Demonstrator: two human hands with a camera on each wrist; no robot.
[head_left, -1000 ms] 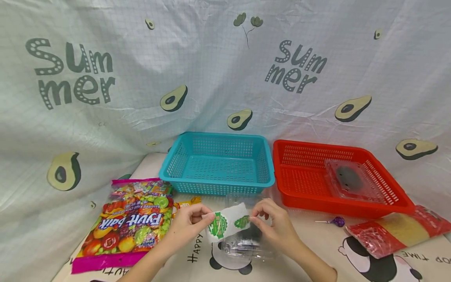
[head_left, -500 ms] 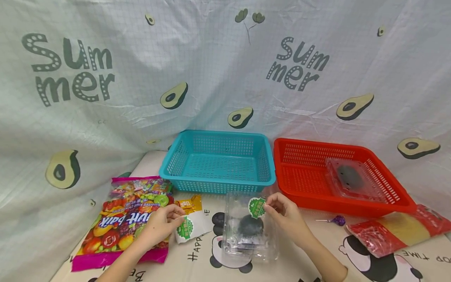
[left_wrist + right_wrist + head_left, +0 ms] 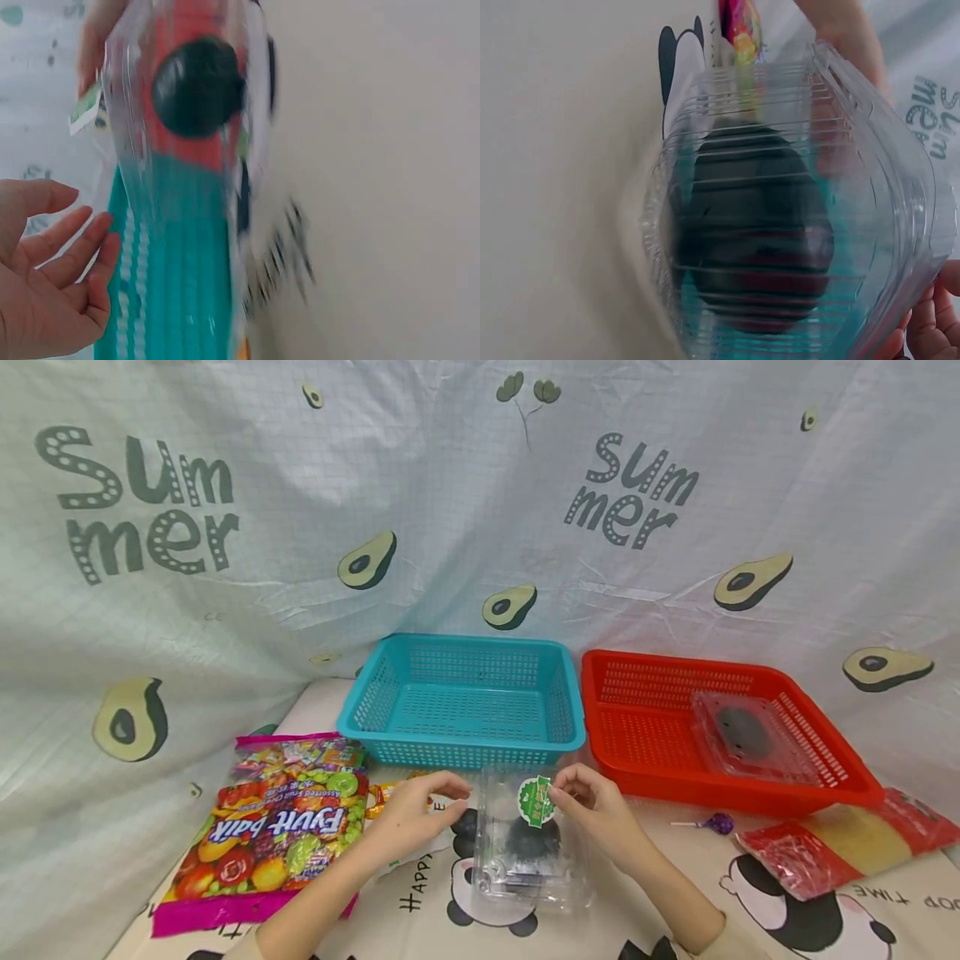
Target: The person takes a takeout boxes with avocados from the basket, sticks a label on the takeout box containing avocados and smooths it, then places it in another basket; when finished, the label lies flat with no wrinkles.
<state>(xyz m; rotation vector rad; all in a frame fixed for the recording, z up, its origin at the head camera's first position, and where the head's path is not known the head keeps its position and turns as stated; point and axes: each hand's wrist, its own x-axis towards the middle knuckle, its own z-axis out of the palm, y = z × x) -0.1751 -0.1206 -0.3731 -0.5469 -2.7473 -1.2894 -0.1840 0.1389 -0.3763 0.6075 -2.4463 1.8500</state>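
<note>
My right hand pinches the edge of a round green sticker over a clear plastic clamshell box. A dark round thing shows inside the box. The sticker also appears at the box's side in the left wrist view. My left hand hovers left of the box, its fingers loosely bent and holding nothing. Partly hidden beneath that hand lies the white backing paper, close to a yellow-orange packet.
A turquoise basket and a red basket stand behind; the red one contains another clear box. Fruit candy bags lie on the left. A lollipop and a red-and-yellow packet are on the right.
The sticker came off the white backing, and my right hand brought it over the box. My left hand put the backing down on the left, then moved back toward the box.
</note>
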